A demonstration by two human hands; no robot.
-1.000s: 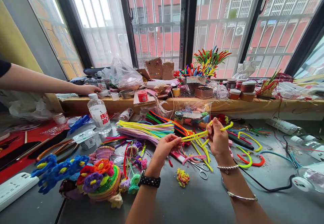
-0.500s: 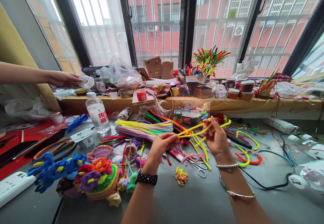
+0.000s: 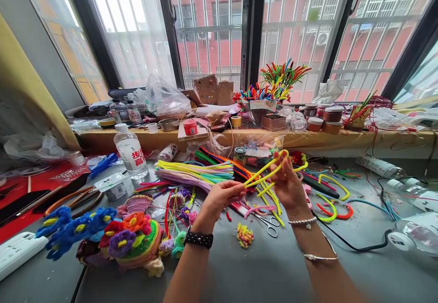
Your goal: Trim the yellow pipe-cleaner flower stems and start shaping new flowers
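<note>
A yellow pipe cleaner (image 3: 263, 175), bent into a long narrow loop, stretches between my two hands above the table. My left hand (image 3: 222, 200) pinches its near end between thumb and fingertips. Around the bend at the other end, the fingers of my right hand (image 3: 290, 182) are closed, and a short tail sticks out to the right. Below the loop lie scissors (image 3: 268, 223) and loose yellow pipe cleaners (image 3: 273, 199). Behind my left hand rests a bundle of pastel pipe cleaners (image 3: 195, 173). A small yellow-and-red fluffy clump (image 3: 245, 235) sits between my forearms.
Pipe-cleaner flowers in blue (image 3: 73, 227) and other colours spread over the left side. A water bottle (image 3: 132, 152) stands behind them. Several bottles, one a clear bottle (image 3: 415, 232), lie at the right near a black cable (image 3: 359, 248). Jars and craft supplies crowd the windowsill (image 3: 219, 136).
My right hand has tilted and raised the bent end of the yellow pipe cleaner slightly. Another person's arm at the left, holding a clear round plastic item, has left the view.
</note>
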